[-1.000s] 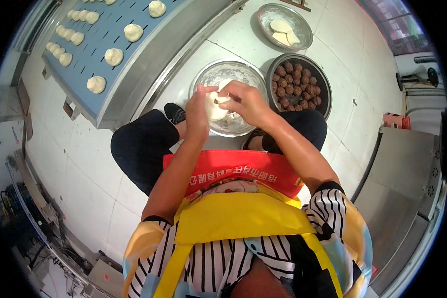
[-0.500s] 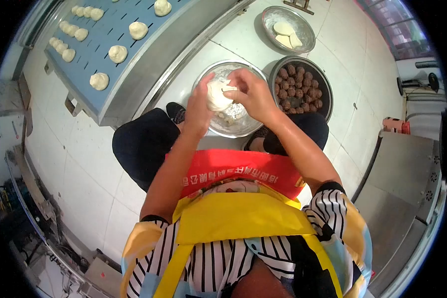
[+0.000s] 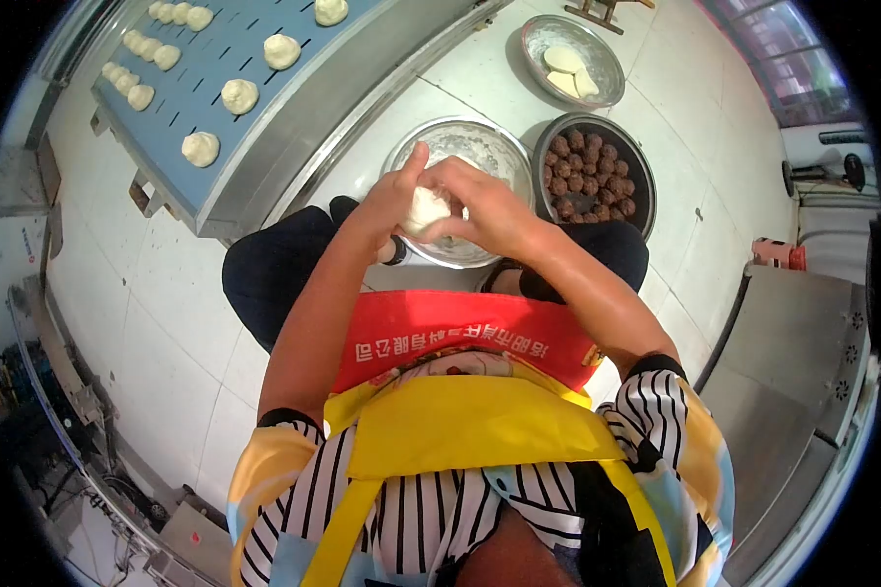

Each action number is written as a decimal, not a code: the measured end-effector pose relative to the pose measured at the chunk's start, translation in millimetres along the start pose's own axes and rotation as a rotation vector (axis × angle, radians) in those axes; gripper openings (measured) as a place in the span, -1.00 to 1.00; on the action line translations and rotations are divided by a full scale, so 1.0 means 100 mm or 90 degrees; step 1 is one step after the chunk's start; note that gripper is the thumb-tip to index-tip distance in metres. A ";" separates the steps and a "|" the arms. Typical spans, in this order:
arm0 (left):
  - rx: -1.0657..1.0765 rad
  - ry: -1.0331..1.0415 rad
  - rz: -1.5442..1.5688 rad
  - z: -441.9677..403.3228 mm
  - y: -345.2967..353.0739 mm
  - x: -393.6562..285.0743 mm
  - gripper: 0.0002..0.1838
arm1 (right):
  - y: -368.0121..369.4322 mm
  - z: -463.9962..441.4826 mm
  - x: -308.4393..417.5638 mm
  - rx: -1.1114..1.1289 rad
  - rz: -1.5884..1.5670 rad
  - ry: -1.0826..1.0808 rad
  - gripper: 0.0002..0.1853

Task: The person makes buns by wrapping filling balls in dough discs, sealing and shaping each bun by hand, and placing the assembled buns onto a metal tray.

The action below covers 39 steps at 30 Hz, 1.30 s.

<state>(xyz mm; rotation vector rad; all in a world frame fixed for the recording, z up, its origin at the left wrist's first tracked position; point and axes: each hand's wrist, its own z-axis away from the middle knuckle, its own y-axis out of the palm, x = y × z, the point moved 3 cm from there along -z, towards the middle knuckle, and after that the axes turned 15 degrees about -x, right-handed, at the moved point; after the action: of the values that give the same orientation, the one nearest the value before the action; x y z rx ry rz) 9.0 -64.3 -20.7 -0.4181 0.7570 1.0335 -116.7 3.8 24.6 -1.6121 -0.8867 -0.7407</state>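
Note:
A pale dough ball sits between my two hands, above a metal bowl whose inside is dusted with flour. My left hand cups the ball from the left with its thumb raised. From the right, my right hand curls its fingers over the top and its thumb along the lower side. Parts of the dough are covered by the fingers. Just right of the bowl stands a dark round pan of brown filling balls.
A blue slotted tray at upper left carries rows of dough balls. Behind the pan, another metal bowl holds several dough pieces. A steel cabinet stands at right, and a wooden stool at the top edge.
Both hands have shifted slightly down and closed further round the dough, which looks smaller and more covered. My right fingers moved from the dough's upper edge to wrap over it.

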 end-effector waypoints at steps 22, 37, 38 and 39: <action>0.022 0.002 0.276 0.19 0.28 0.12 -0.38 | 0.12 0.08 -0.03 -0.220 -0.042 -0.013 -0.38; -0.058 0.182 0.479 0.18 0.43 0.04 -0.36 | 0.03 -0.09 0.01 -0.345 -0.144 0.021 -0.60; -0.110 0.210 0.516 0.21 0.44 0.06 -0.37 | 0.03 -0.09 0.03 -0.333 -0.167 -0.019 -0.61; -0.093 0.187 0.477 0.21 0.41 0.05 -0.39 | 0.03 -0.12 0.06 -0.319 -0.189 -0.063 -0.62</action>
<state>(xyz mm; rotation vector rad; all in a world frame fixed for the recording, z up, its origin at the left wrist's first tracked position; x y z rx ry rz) -18.4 -28.8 -8.8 -0.4241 1.1466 1.7593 -111.6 -7.7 30.8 -1.9903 -1.0841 -1.1685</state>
